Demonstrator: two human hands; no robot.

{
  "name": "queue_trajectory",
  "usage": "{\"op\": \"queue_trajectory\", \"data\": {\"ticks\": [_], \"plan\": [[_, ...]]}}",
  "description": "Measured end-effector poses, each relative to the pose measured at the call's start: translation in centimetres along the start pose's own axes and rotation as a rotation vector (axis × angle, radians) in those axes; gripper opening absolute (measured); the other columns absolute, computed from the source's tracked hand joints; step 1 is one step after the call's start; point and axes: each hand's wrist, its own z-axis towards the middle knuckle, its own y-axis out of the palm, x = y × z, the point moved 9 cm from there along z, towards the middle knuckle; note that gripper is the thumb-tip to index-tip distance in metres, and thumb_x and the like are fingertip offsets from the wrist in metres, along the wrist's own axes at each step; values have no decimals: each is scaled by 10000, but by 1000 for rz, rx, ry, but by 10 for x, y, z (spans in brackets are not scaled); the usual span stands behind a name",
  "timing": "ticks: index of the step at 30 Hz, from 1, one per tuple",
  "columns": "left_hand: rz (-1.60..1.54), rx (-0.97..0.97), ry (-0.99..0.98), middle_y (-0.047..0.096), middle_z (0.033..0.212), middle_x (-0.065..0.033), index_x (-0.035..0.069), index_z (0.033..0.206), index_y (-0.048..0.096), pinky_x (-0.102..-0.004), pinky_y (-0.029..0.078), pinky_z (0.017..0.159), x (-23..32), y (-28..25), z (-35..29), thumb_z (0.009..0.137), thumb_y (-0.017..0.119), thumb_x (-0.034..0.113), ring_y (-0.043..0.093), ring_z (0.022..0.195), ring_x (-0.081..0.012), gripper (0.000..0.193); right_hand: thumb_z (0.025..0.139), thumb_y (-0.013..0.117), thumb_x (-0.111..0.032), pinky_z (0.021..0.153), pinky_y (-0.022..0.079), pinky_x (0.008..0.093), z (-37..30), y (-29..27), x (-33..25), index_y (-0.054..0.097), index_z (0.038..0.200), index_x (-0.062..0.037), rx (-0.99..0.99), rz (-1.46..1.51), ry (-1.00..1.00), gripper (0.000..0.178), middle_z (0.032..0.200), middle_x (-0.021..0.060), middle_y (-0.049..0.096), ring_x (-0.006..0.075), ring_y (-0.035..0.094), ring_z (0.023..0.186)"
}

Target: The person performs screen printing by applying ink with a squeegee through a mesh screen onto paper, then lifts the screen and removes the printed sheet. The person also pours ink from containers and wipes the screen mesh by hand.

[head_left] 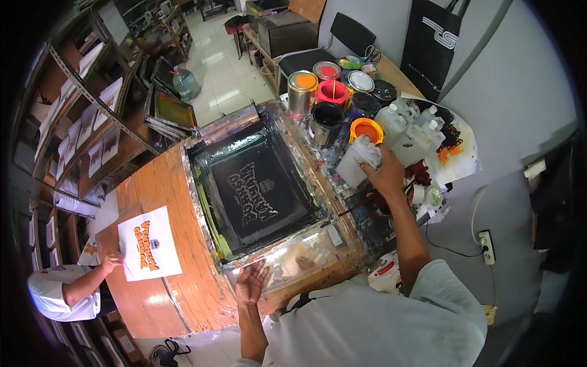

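My right hand (385, 172) is wrapped around a translucent white plastic bottle (354, 165), held tilted among the paint cans. Palm up, my left hand (251, 282) rests at the near edge of the screen-printing frame (227, 267); its fingers are loosely curled and apart, with nothing seen in them. Inside the frame, a dark mesh screen (244, 165) carries pale lettering and a small emblem. Just behind the bottle stands an orange ink tub (367, 130). A white sheet (150, 244) with orange and black print lies left of the frame, another person's hand (110, 262) at its edge.
Several ink cans, including a black one (327, 122) and a red one (332, 92), crowd the bench's far right, beside more plastic bottles (418, 137). Shelves (92, 116) line the left. A power strip (487, 246) hangs on the right wall.
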Motion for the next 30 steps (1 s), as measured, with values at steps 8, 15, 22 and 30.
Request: {"op": "queue_trajectory", "data": {"ticks": [8, 15, 22, 30], "plan": [[-31, -75, -89, 660, 1320, -155, 76, 1224, 658, -604, 433, 1094, -4, -5, 4, 941, 657, 173, 554, 1312, -398, 299, 749, 832, -396, 902, 485, 472, 1, -50, -17, 579, 1260, -32, 52, -296, -119, 676, 1181, 253, 626, 405, 618, 1064], [-17, -114, -120, 666, 1316, -164, 62, 1243, 668, -624, 413, 1100, -4, -10, 3, 925, 667, 188, 528, 1341, -406, 342, 850, 773, -168, 952, 471, 445, 1, -84, -58, 577, 1283, 6, 265, 162, -238, 506, 1272, 208, 594, 341, 591, 1129], [5, -98, -174, 693, 1285, -121, 63, 1134, 726, -614, 383, 1133, -4, -4, 4, 894, 716, 235, 536, 1344, -364, 295, 815, 804, -172, 1095, 402, 453, -15, 98, -96, 243, 1592, -90, -105, 1067, 112, 962, 1496, 268, 367, 366, 444, 1354], [-50, -177, -213, 631, 1383, -122, 75, 1252, 671, -618, 352, 1146, -5, -11, 6, 932, 661, 213, 465, 1401, -398, 349, 702, 899, -316, 1183, 208, 585, 73, 173, -57, 250, 1555, -33, 490, 442, 113, 1109, 1523, 345, 273, 508, 261, 1424]]}}
